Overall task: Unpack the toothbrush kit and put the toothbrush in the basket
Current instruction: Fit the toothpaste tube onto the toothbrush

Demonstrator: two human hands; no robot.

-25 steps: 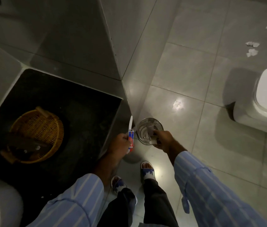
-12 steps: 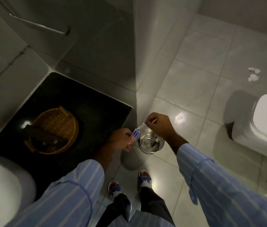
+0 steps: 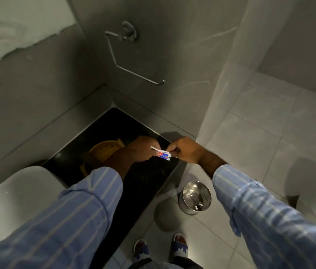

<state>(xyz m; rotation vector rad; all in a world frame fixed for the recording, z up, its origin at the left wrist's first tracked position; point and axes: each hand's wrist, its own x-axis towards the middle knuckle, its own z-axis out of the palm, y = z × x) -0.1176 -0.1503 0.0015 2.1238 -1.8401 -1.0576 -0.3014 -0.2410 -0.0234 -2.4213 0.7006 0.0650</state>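
Toothbrush kit (image 3: pixel 162 153): white handle with red-and-blue toothpaste tube, held near horizontal at frame centre. Basket (image 3: pixel 104 152): round, woven, tan; left of centre, partly hidden.

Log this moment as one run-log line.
left hand: holds toothbrush kit | right hand: pinches kit's end | basket: on dark counter, behind left hand | toothbrush: not yet in basket

From my remote seat I see both arms in loose, light blue cotton sleeves (image 3: pixel 79 216) with thin pale vertical stripes, cuffs ending above the wrists. Both hands, the left hand (image 3: pixel 141 150) and the right hand (image 3: pixel 186 150), are bare. At the bottom centre of the frame sit dark trousers (image 3: pixel 165 264) and white open-toed slippers (image 3: pixel 141 249) with jagged blue patterns.
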